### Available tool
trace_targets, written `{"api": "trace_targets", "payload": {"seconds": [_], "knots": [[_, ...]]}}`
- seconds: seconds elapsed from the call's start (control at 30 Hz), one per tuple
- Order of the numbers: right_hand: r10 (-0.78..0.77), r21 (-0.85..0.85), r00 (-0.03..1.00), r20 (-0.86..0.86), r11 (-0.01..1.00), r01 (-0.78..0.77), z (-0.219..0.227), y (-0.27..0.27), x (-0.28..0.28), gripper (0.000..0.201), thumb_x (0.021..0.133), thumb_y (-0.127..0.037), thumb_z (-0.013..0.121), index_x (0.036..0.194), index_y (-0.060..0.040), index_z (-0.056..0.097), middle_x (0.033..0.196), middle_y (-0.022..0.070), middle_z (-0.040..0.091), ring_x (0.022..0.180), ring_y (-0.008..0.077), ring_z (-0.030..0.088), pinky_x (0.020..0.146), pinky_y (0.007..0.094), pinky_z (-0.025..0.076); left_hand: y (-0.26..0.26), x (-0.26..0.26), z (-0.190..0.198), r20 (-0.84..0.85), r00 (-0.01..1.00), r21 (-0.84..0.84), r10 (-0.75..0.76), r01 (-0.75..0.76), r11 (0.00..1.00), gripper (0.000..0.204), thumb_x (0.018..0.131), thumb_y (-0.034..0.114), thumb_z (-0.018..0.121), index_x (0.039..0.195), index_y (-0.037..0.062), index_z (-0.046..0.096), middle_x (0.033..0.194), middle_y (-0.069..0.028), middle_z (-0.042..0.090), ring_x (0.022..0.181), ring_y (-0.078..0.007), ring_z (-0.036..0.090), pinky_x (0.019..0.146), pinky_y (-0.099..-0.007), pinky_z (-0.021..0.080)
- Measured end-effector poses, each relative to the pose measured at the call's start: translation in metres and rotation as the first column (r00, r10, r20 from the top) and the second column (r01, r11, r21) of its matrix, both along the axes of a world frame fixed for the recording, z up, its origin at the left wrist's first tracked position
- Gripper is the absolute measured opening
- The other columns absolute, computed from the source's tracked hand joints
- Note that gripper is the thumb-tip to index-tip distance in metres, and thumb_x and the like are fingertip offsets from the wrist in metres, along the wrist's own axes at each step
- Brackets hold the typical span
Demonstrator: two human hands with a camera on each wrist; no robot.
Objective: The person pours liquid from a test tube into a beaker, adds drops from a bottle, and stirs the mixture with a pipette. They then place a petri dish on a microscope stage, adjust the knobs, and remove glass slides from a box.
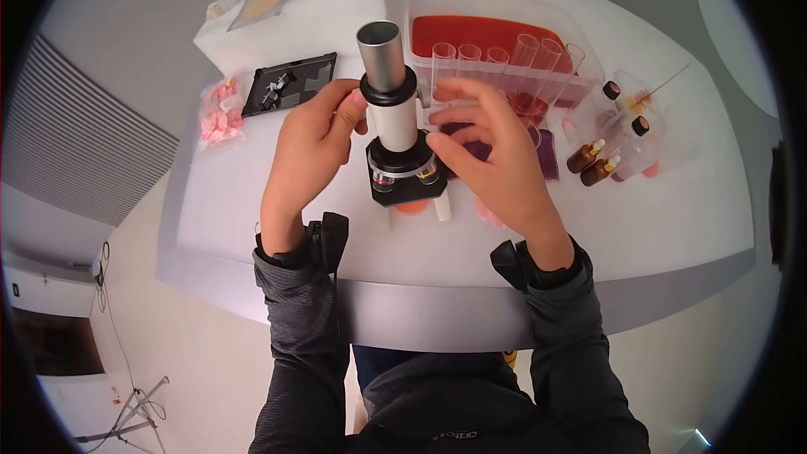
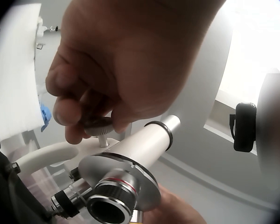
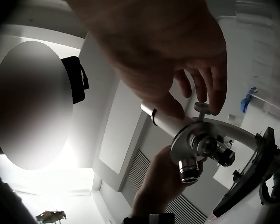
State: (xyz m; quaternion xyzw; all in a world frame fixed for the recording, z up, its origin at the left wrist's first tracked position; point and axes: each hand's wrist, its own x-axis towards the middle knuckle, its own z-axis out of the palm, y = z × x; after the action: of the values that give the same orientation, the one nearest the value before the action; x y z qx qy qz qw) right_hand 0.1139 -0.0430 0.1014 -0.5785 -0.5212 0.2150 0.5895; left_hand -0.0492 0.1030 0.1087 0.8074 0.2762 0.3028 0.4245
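A white and black microscope (image 1: 393, 124) with a silver eyepiece tube stands upright between the hands. On its left side the left hand (image 1: 309, 147) has thumb and fingers curled in; the left wrist view shows this hand (image 2: 130, 60) pinching a ridged focus knob (image 2: 99, 126). The right hand (image 1: 503, 160) is beside the other side, fingers spread and slightly bent. In the right wrist view, its fingers and thumb are around the opposite knob (image 3: 202, 107) without a visible grip; whether a fingertip touches cannot be told. Objective lenses (image 3: 189, 170) hang from the round turret.
Behind the microscope are a black tray (image 1: 307, 76) and a clear bin with red contents (image 1: 479, 29); glass tubes (image 1: 526, 50) stand before the bin. Brown dropper bottles (image 1: 598, 170) and capped bottles are on the right, a bag of pink pieces (image 1: 222, 118) on the left.
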Motion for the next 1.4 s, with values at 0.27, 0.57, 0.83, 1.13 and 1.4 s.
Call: {"api": "trace_targets", "payload": {"seconds": [0.27,0.57,0.83,1.13,1.4], "knots": [[0.102,-0.201,0.988,-0.116,0.972,-0.124,-0.028,-0.017,0.017,0.044,0.091,-0.010,0.065,0.132,-0.0013,0.050,0.117,0.0095,0.065,0.105,0.0156,0.061,0.086,0.0291,0.049,0.000,-0.001,-0.002,-0.074,0.997,0.186,0.030,-0.016,0.982,0.031,0.102,0.031,0.048,0.109,0.0048,0.064,0.071,-0.0103,0.066,0.064,-0.0270,0.064,0.061,-0.0357,0.047],[0.175,-0.096,0.978,-0.115,0.978,-0.186,-0.033,-0.009,0.008,0.075,0.085,-0.018,0.074,0.145,0.0031,0.034,0.126,0.0122,0.062,0.110,0.0174,0.058,0.099,0.0335,0.043,-0.003,0.001,0.002,-0.126,0.989,0.250,0.075,-0.042,0.967,0.031,0.103,0.031,0.046,0.109,0.0060,0.063,0.072,-0.0102,0.067,0.067,-0.0287,0.066,0.062,-0.0376,0.048],[0.241,-0.092,0.933,-0.267,0.957,-0.274,-0.028,0.010,-0.010,0.099,0.079,-0.014,0.080,0.153,0.0006,0.015,0.129,0.0156,0.060,0.119,0.0207,0.056,0.105,0.0367,0.039,-0.004,0.000,0.003,-0.121,0.990,0.269,0.067,-0.032,0.963,0.030,0.103,0.031,0.046,0.108,0.0062,0.062,0.071,-0.0106,0.067,0.067,-0.0297,0.067,0.062,-0.0378,0.049],[0.145,-0.092,0.977,-0.153,0.983,-0.160,-0.040,0.022,-0.022,0.098,0.076,-0.024,0.082,0.148,0.0030,0.022,0.111,0.0154,0.062,0.099,0.0213,0.064,0.089,0.0335,0.049,-0.004,0.001,0.005,-0.164,0.983,0.280,0.082,-0.033,0.959,0.032,0.103,0.033,0.045,0.109,0.0067,0.062,0.069,-0.0102,0.067,0.066,-0.0291,0.067,0.061,-0.0370,0.049],[0.016,-0.216,1.000,-0.022,0.976,-0.021,-0.024,0.019,-0.034,0.086,0.075,-0.031,0.083,0.137,0.0033,0.035,0.111,0.0167,0.061,0.091,0.0231,0.067,0.076,0.0335,0.053,-0.005,0.000,0.005,-0.165,0.983,0.294,0.085,-0.033,0.955,0.033,0.103,0.034,0.045,0.109,0.0068,0.062,0.068,-0.0104,0.066,0.065,-0.0305,0.065,0.060,-0.0385,0.048]]}}
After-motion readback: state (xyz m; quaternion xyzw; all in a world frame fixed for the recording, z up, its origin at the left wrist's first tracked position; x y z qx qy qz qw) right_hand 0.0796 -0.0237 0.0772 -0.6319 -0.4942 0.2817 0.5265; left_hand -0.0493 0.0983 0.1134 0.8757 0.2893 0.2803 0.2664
